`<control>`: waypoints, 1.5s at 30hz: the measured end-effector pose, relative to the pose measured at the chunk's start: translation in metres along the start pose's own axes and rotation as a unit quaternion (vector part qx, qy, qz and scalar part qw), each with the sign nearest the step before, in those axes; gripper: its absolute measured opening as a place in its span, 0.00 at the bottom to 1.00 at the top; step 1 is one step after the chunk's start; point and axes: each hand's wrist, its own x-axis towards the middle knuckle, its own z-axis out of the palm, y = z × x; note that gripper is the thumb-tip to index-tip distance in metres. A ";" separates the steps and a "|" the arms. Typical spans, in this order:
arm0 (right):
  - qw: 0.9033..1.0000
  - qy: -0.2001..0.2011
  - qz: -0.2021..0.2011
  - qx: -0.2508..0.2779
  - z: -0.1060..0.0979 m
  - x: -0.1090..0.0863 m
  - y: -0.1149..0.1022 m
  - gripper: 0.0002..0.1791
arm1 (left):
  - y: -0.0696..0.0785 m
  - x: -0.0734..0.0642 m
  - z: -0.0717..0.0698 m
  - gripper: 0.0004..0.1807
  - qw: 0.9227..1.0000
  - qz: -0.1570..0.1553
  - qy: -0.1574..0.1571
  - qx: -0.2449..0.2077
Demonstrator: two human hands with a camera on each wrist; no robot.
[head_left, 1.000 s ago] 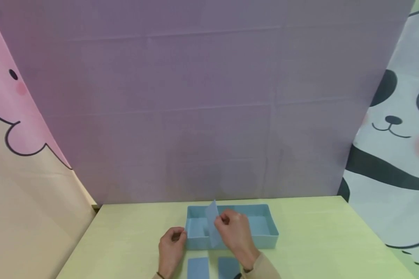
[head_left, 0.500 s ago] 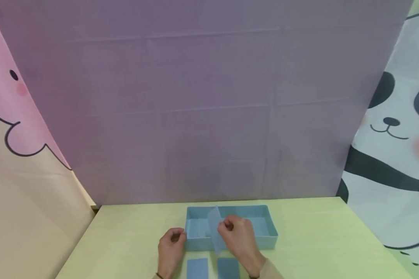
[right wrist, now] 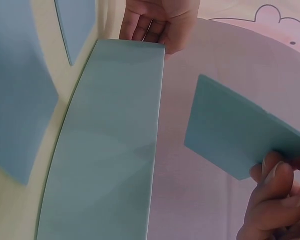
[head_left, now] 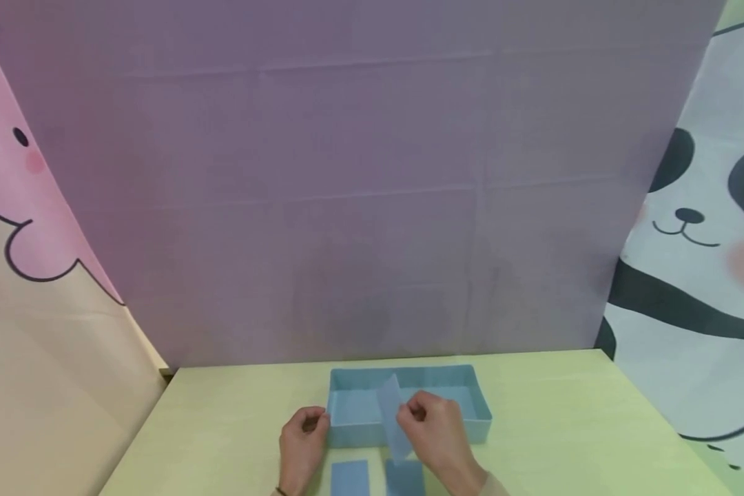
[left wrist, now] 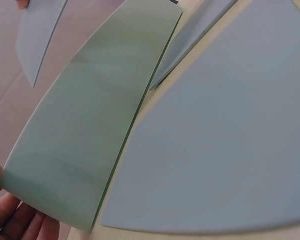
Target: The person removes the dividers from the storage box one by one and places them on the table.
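Note:
A shallow blue rectangular box [head_left: 350, 435] sits on the table. At its left end my left hand [head_left: 302, 444] holds the box's side wall; in the left wrist view the fingers [left wrist: 29, 220] lie against the outside and the thumb is near the rim. My right hand [head_left: 437, 430] pinches a thin flat blue panel [head_left: 392, 417] by its edge, tilted above the front wall of the box. The right wrist view shows the same panel [right wrist: 230, 130] between thumb and fingers, apart from the box.
Two flat blue panels, one on the left [head_left: 350, 477] and one on the right [head_left: 405, 479], lie side by side on the pale yellow table [head_left: 223, 427] in front of the box. A purple-grey cloth backdrop [head_left: 359, 207] rises behind the table.
My right hand has drawn the panel rightward and toward me, from over the box's inside to over its front wall. My left hand stays at the box's left end.

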 end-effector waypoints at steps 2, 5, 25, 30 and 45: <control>1.000 -0.004 0.005 0.005 -0.003 -0.002 0.000 0.14 | 0.000 0.000 0.000 0.04 1.000 0.001 0.000 -0.002; 1.000 -0.011 0.018 0.011 -0.008 -0.005 0.002 0.15 | -0.001 -0.001 0.001 0.04 1.000 -0.002 -0.002 -0.004; 0.997 -0.016 0.069 -0.037 -0.030 -0.026 0.015 0.16 | 0.002 -0.001 0.000 0.07 1.000 -0.017 -0.016 0.007; 0.996 -0.016 0.075 -0.045 -0.033 -0.029 0.014 0.16 | 0.002 -0.001 0.000 0.07 1.000 -0.017 -0.014 0.003; 0.984 -0.100 0.143 -0.042 -0.047 -0.037 0.015 0.11 | 0.002 -0.001 -0.001 0.06 1.000 -0.011 -0.010 0.010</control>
